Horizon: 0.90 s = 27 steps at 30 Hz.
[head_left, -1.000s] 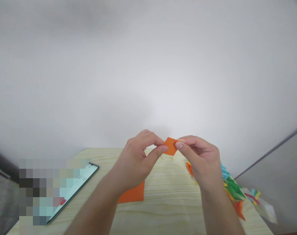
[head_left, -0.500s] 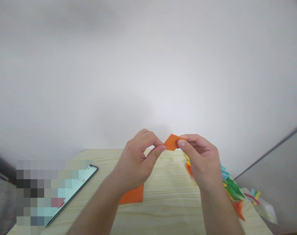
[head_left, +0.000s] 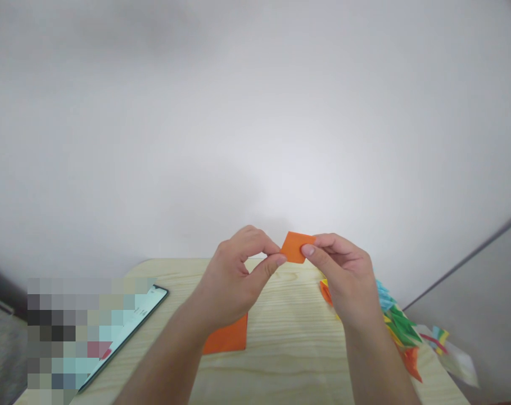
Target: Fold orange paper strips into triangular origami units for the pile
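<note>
Between my two hands, above the far part of the table, is a small folded piece of orange paper [head_left: 294, 247], roughly diamond-shaped. The thumb and forefinger of my left hand [head_left: 243, 275] pinch its left corner. On its right side, my right hand [head_left: 347, 275] grips it, the thumb pressed on the near face and the fingers behind. Under my left wrist an orange paper sheet [head_left: 230, 336] lies on the table, partly covered by the arm.
A phone [head_left: 124, 332] with a lit screen lies at the table's left, partly blurred out. Folded paper pieces in blue, green [head_left: 402, 326], yellow and orange sit along the right edge. A clear plastic bag [head_left: 460, 360] is beyond them. The wooden table [head_left: 297, 360] meets a pale wall.
The folded orange paper has turned slightly and shows more of its face. My right hand has shifted a little left along it; my left hand keeps its pinch.
</note>
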Tool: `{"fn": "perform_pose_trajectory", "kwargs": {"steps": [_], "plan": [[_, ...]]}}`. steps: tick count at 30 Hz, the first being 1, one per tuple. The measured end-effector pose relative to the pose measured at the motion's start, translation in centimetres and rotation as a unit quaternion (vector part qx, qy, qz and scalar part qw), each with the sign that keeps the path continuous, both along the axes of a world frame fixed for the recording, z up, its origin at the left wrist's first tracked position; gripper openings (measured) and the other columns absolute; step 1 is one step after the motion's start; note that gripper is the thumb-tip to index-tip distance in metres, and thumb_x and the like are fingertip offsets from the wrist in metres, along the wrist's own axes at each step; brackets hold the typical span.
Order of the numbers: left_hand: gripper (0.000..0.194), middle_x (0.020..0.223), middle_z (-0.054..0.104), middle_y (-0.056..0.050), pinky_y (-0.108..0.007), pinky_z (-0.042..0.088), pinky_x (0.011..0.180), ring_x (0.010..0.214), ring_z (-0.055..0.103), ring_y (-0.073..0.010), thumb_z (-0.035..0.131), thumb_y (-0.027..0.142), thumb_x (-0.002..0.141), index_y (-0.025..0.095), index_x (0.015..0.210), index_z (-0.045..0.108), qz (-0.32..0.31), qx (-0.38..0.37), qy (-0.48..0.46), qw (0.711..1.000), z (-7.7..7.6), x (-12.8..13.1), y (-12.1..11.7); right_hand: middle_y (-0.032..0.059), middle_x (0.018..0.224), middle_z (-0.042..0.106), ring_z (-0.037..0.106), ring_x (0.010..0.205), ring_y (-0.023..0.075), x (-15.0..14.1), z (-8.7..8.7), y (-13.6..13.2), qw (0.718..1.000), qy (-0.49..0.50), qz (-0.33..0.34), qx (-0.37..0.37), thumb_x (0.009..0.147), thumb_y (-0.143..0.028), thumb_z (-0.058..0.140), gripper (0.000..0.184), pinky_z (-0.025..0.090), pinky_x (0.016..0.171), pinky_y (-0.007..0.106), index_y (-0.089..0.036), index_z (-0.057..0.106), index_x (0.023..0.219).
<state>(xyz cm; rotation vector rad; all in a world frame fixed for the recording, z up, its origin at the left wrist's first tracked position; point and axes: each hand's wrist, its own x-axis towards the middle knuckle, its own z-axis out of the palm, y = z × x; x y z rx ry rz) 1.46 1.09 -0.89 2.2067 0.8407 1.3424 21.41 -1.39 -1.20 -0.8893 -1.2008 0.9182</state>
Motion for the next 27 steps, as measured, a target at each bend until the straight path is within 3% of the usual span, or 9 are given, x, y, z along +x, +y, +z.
{"fn": "perform_pose_trajectory", "kwargs": {"steps": [6,13,22,27], "plan": [[0.014,0.086,0.070,-0.003,-0.034,0.049,0.078,0.084,0.062,-0.0182,0.065,0.028,0.099,0.022,0.087,0.070,0.020,-0.009,-0.003,1.000,-0.1,0.2,0.0,0.0020,0.082,0.077,0.070,0.073,0.0167,-0.1,-0.1,0.1,1.000,-0.010,0.011,0.003,0.087,-0.034,0.082,0.015,0.056,0.068,0.029,-0.021,0.075,0.090],[0.011,0.087,0.072,-0.002,-0.034,0.050,0.079,0.084,0.064,-0.0176,0.069,0.025,0.097,0.022,0.087,0.072,0.052,0.010,-0.040,0.998,-0.2,0.3,0.3,0.0002,0.096,0.075,0.071,0.078,0.0163,-0.3,-0.4,0.6,0.996,0.008,0.002,0.085,0.087,-0.026,0.082,0.031,0.060,0.077,0.034,-0.028,0.066,0.114],[0.005,0.089,0.075,-0.002,-0.034,0.052,0.082,0.087,0.066,-0.0184,0.072,0.023,0.094,0.024,0.091,0.077,0.046,0.036,-0.040,0.997,-0.2,0.4,0.5,0.0050,0.104,0.072,0.068,0.103,0.0237,-0.2,0.5,-0.4,0.994,-0.061,-0.016,0.092,0.090,-0.023,0.078,0.019,0.056,0.092,0.043,-0.026,0.070,0.107],[0.005,0.088,0.076,-0.002,-0.036,0.051,0.082,0.086,0.065,-0.0189,0.073,0.025,0.094,0.024,0.093,0.078,0.043,0.046,-0.033,0.998,-0.2,0.6,0.4,0.0039,0.099,0.065,0.063,0.095,0.0218,0.0,-0.5,0.2,0.982,-0.103,-0.056,0.151,0.090,-0.022,0.077,0.010,0.052,0.082,0.039,-0.027,0.076,0.099]]}}
